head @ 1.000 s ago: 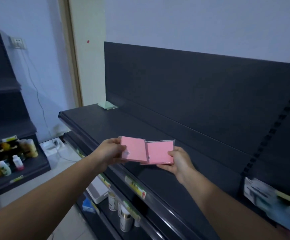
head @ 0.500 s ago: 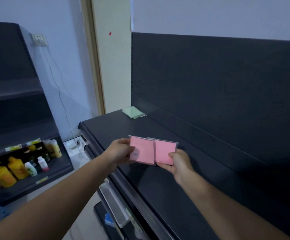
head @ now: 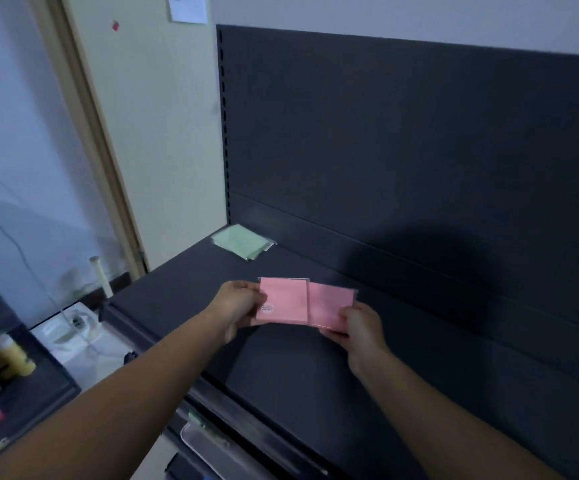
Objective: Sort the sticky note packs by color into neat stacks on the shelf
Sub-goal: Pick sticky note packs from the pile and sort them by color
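Two pink sticky note packs are held side by side above the dark shelf (head: pixel 315 375). My left hand (head: pixel 238 306) pinches the left pink pack (head: pixel 286 299), which has a small white label near its left edge. My right hand (head: pixel 359 329) grips the right pink pack (head: pixel 329 304) at its lower right corner. The left pack's edge overlaps the right one slightly. A small stack of light green packs (head: pixel 243 242) lies at the shelf's far left corner against the back panel.
The dark back panel (head: pixel 419 150) rises behind the shelf. To the left stand a cream door frame (head: pixel 108 185) and a lower dark shelf with bottles (head: pixel 7 358). A white appliance (head: pixel 73 327) sits on the floor. Lower shelves (head: pixel 212 438) lie beneath the front edge.
The view has swung left and closer to the shelf's left end. The green stack now lies nearer. Both hands still hold the pink packs side by side.
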### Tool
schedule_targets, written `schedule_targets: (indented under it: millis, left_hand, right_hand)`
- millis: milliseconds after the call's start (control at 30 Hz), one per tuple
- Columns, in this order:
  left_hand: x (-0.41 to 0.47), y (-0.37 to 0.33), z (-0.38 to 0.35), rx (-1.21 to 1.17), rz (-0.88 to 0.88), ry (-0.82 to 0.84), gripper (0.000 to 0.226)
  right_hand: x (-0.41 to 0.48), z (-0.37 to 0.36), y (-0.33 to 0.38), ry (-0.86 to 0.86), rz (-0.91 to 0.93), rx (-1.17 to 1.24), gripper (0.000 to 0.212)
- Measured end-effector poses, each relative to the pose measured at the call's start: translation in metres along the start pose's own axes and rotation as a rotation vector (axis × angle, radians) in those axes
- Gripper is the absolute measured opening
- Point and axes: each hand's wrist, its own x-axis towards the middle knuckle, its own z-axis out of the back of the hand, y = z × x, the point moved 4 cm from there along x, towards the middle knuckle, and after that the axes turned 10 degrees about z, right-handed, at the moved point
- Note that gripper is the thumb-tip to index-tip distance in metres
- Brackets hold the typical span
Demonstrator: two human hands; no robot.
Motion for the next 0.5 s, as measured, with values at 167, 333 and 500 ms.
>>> schedule_targets:
  millis: [167, 333, 500]
  left_hand:
    - [0.032, -0.017, -0.018, 0.084, 0.002, 0.015, 0.019]
    - [0.058, -0.038, -0.020, 0.203, -0.029, -0.027, 0.019]
    - [0.090, -0.052, -0.017, 0.299, -0.107, -0.093, 0.012]
  right_hand:
    - [0.038, -0.005, -0.001, -0.022, -0.015, -0.050, 0.041]
    - [0.070, -0.023, -0.003, 0.038, -0.039, -0.095, 0.048]
    - [0.091, -0.043, -0.008, 0.047, -0.006, -0.156, 0.042]
